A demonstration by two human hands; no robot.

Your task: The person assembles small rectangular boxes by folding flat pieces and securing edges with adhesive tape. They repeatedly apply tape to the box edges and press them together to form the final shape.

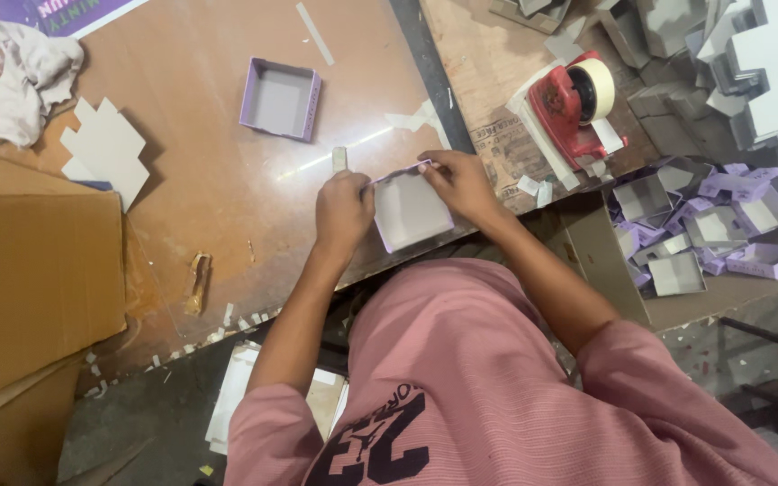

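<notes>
Both hands clamped on one small open box (410, 211), purple outside, grey-white inside, lying at the near edge of the tabletop (218, 189), centre of view. Left hand (344, 209) curled over the box's 9 o'clock wall, fingers bent tight, knuckles up. Right hand (461, 183) closed on the corner at 1 o'clock, fingertips pinching the purple rim. Box tilted slightly, its open face up toward the camera.

At 11 o'clock from the box, well apart, a second open purple box (281, 99) sitting flat on the tabletop. At 2 o'clock, a red tape dispenser (569, 106) with a pale roll, near the right hand but not touching. At 3 o'clock, beyond the tabletop's edge, a heap of finished purple boxes (704, 229). At 10 o'clock, a stepped grey card blank (108, 148) and, farther out, a crumpled cloth (24, 76). At 8 o'clock, brown cardboard sheets (33, 279).
</notes>
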